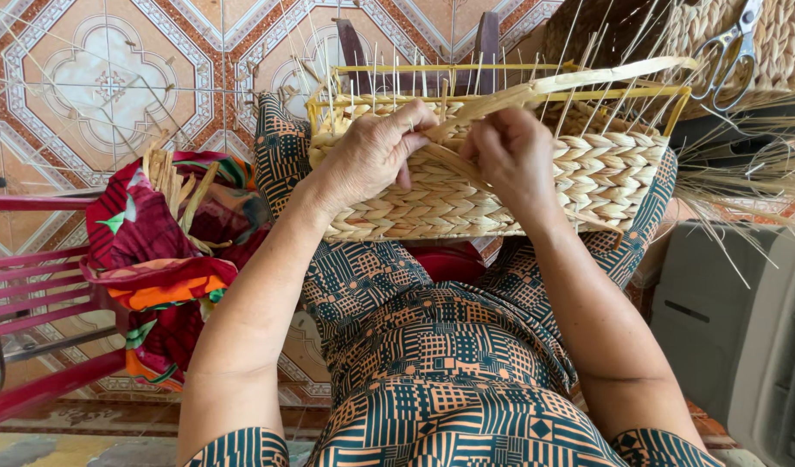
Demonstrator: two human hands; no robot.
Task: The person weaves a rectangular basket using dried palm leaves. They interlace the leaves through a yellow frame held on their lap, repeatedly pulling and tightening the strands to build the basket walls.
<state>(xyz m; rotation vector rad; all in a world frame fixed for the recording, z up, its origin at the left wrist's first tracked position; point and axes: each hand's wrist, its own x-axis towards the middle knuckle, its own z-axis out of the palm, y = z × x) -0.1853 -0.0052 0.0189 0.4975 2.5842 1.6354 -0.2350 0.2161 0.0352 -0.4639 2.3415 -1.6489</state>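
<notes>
A half-woven straw basket [587, 177] on a yellow wire frame [501, 69] rests on my knees, its braided side facing me. My left hand [376, 151] presses on the weave near the top left and pinches a flat pale straw strand [579, 79]. My right hand [511, 156] grips the same strand lower down against the basket wall. The strand runs up and to the right over the rim. Thin upright stakes stick out above the woven rows.
A colourful cloth [168, 251] holding loose straw strips [168, 177] lies on a red chair [34, 285] at my left. Scissors [730, 52] hang on a finished basket at top right. A grey plastic bin [743, 329] stands at right. Patterned floor tiles lie beyond.
</notes>
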